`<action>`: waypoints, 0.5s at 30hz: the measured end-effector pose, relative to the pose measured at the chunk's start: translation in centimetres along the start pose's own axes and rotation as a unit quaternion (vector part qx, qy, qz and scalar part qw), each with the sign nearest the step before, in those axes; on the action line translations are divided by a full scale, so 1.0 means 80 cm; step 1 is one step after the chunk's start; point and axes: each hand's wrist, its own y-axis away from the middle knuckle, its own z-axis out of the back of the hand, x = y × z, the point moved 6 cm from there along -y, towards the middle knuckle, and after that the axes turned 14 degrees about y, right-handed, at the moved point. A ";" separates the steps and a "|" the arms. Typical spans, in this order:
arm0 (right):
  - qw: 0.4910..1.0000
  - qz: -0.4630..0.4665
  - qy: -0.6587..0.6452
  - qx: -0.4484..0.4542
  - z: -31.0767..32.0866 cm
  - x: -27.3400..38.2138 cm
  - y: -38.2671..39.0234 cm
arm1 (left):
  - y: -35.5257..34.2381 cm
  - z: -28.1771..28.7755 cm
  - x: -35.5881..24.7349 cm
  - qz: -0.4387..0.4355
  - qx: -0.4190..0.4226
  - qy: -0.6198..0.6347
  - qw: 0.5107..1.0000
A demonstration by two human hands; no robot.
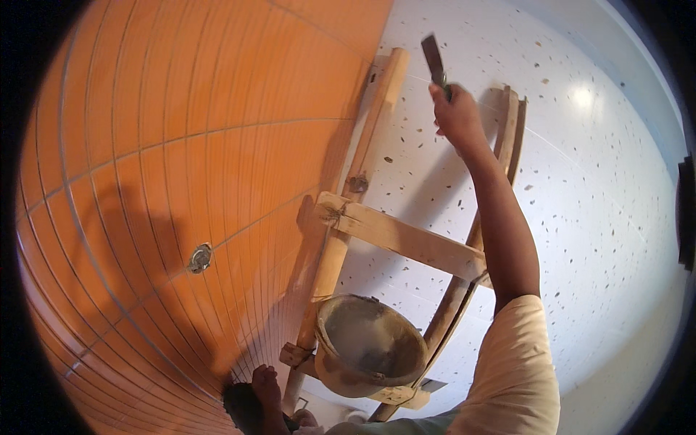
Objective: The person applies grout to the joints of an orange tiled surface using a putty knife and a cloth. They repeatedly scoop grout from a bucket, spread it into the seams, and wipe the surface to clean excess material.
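Note:
My right hand [459, 116], at the end of a raised, stretched-out arm, is closed round the handle of a putty knife [433, 58]. Its flat dark blade points up and away, in front of the speckled white wall. Low on the left, my left hand [267, 388] is small in view beside the orange wall, its fingers curled. A black object [243, 407] lies right against it; whether the hand grips it is unclear. Between my arms a worn, stained bucket [373, 341] sits at the wooden ladder [406, 235], its inside greyish and blurred.
The ladder's two rails rise along the white speckled wall [580, 181], joined by plank rungs. On the left stands an orange wall with grooved tiles [167, 174], with a round hole [200, 258] in it. Shadows fall on both walls.

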 end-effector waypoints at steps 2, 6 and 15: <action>0.980 -0.089 -0.072 0.160 -0.034 -0.046 0.021 | 0.000 -0.003 0.002 0.011 0.011 0.017 1.000; 0.947 -0.116 -0.102 0.282 -0.111 -0.092 0.056 | -0.004 0.003 0.004 0.010 0.012 -0.007 1.000; 0.920 -0.101 -0.290 0.244 -0.214 -0.061 0.016 | -0.028 0.023 0.047 0.012 -0.015 0.008 1.000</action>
